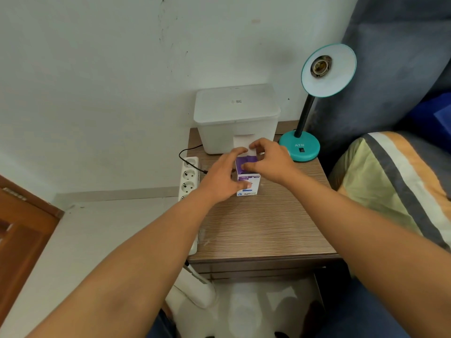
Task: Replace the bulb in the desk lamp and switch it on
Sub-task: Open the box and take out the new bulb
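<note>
- The left hand (220, 178) wraps the left side of the small bulb box (248, 185), its fingers curled round the far edge and the thumb pressed on the front face, so the carton is held steady upright on the bench (263, 228).
- The right hand (268, 161) sits over the top of the box, its fingers bent and pinching at the purple top flap (245, 163), which looks partly lifted; whether the flap is fully free cannot be told, since the fingers cover it.
- The step in hand seems to be opening the carton to get the new bulb out. To do it well, keep the left grip low and firm so the box does not tip, and let the right fingers peel the flap up and back rather than tear it.
- No bulb is visible; it is presumably inside, so squeezing the carton walls hard would be unwise.
- Just behind the fingers stands a white lidded bin (236, 118), close enough that the flap may brush it when folded back.
- To the right of the right fingers, near but apart, is the teal desk lamp (299, 147), its shade turned toward the camera and its socket (320, 66) bare, ready for the bulb.
- Left of the left fingers a power strip (188, 176) lies along the bench edge.
</note>
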